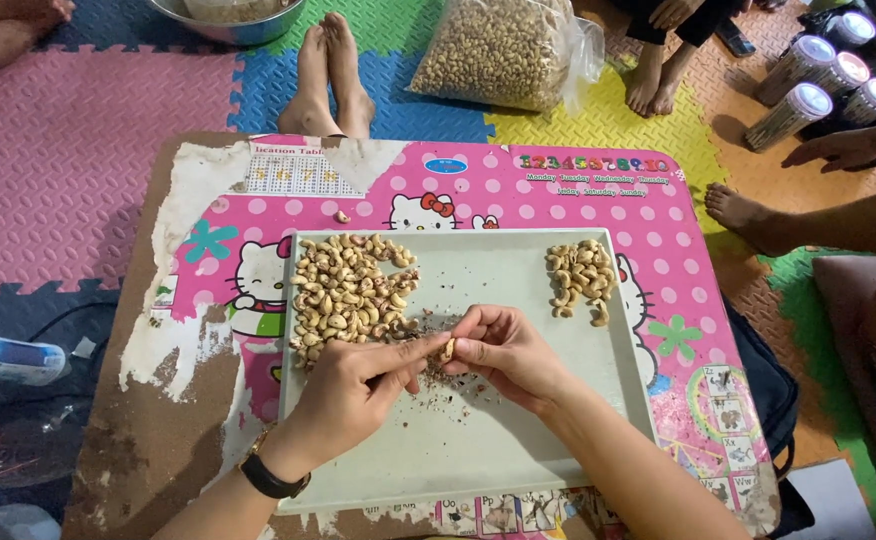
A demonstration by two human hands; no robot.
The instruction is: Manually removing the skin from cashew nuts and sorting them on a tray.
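A pale green tray (518,440) lies on a low pink cartoon-printed table (478,190). A big pile of cashew nuts (343,290) covers the tray's left part, and a smaller pile of cashews (580,275) sits at its upper right. Brown skin flakes (438,385) are scattered in the tray's middle. My left hand (353,395), with a dark wristwatch, and my right hand (508,350) meet over the flakes. Both pinch a single cashew (448,348) between their fingertips.
A clear bag of nuts (498,50) and a metal bowl (228,25) stand beyond the table on coloured foam mats. Other people's bare feet (328,75) rest at the far edge and at the right. Several lidded cylinders (818,85) lie top right. One loose nut (341,216) sits on the table.
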